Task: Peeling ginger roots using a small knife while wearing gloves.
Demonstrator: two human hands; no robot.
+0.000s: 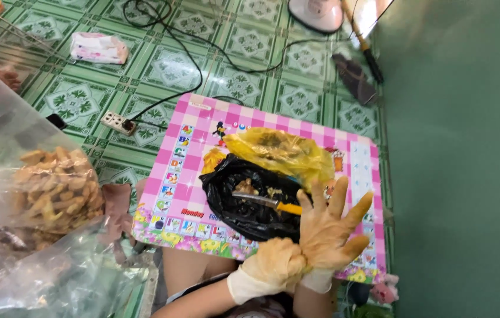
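Latex gloves: two, cream-yellow, one on each hand, both stained.
Left hand: nearest the lens, closed round the right wrist, gripping the glove cuff there; nothing else held.
Right hand: fingers spread wide and upright, palm away, empty; hovering at the near edge of the black bag, just beside the knife handle.
Step in hand: by the look of it, glove being tugged snug on the right hand; cutting not under way.
Next move calls for: likely letting go of the cuff, then closing on the yellow handle from its free end, blade kept away from the plastic.
Knife: one, silver blade and yellow handle, lying across the open black bag, untouched.
Black bag: one, open on the bench, brownish pieces inside; count of pieces unclear.
Yellow bag: one, just behind the black bag and touching it, crumpled, brownish contents showing through.
Bench: one low pink-checked board with picture borders, over the lap.
Clear bags: at least two on the left, the upper packed with tan chunks.
Power strip: one, white, on the green tiled floor beyond the bench.
Black cables: several, looping across the floor.
Tissue pack: one, pink and white, far left.
Fan base: one, at the far edge.
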